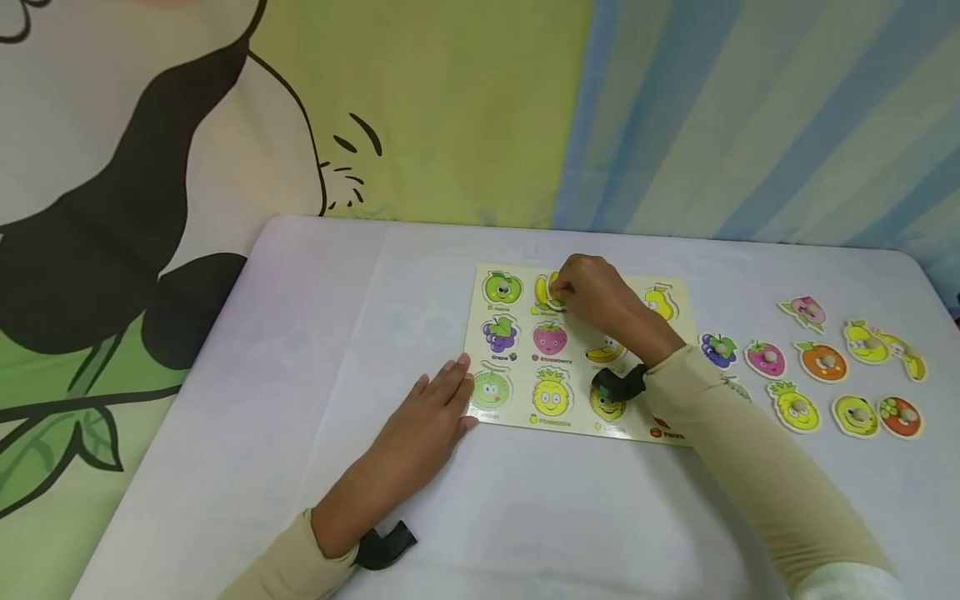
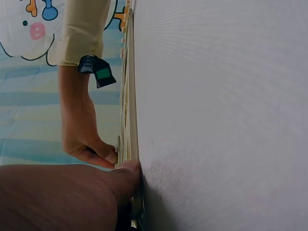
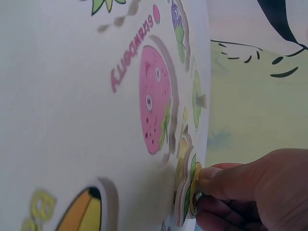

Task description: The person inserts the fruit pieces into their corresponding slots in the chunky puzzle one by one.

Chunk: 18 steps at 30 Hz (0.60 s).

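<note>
Two hands in play! Right hand (image 1: 600, 293) pinches one yellow fruit piece (image 3: 186, 188), thumb against fingers, at top row of one board (image 1: 522, 400), just beside one green apple (image 1: 502, 289). Left hand (image 1: 426, 423) lies flat, fingers straight, touching board's left edge. Ten loose pieces show rightward: one peach (image 1: 807, 312), grape (image 1: 718, 351), strawberry (image 1: 766, 359), orange (image 1: 822, 362), pear (image 1: 866, 343), banana (image 1: 909, 360), pineapple (image 1: 797, 408), yellow round (image 1: 855, 416), red round (image 1: 900, 417), pale-green one (image 1: 738, 387) part-hidden by sleeve (image 1: 750, 467).

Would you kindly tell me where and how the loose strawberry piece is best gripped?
Probably by the small knob near its middle, pinched from above: the strawberry piece lies flat on the table, its knob facing up.
</note>
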{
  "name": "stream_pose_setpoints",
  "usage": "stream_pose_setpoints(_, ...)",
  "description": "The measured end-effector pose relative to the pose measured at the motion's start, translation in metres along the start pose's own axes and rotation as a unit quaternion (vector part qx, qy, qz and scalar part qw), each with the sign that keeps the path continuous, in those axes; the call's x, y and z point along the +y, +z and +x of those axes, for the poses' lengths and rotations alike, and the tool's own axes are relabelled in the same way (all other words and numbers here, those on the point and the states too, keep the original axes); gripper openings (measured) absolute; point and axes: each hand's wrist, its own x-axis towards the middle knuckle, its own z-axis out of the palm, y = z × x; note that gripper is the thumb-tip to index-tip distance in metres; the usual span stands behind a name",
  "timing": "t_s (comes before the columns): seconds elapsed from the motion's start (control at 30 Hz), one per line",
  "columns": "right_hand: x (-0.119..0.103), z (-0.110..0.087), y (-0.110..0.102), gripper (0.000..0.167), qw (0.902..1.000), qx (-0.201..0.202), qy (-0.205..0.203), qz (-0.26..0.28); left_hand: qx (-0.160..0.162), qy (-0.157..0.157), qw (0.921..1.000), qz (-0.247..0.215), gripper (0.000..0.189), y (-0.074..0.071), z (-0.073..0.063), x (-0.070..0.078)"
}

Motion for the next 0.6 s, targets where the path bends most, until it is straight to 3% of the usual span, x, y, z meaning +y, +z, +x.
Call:
stream_pose_setpoints(0.23, -0.007, 0.004, 0.005, 0.018, 0.9999, -0.005, -0.006, 0.006, -0.004, 0.002, 1.0000, 0.002, 0.059, -0.001, 0.000, 0.000)
stream_pose_setpoints(0.6, -0.013, 0.008, 0.009, 0.019, 0.9995, -0.024, 0.020, 0.008, -0.009, -0.003, 0.9999, -0.005, 0.059, -0.002, 0.000, 0.001)
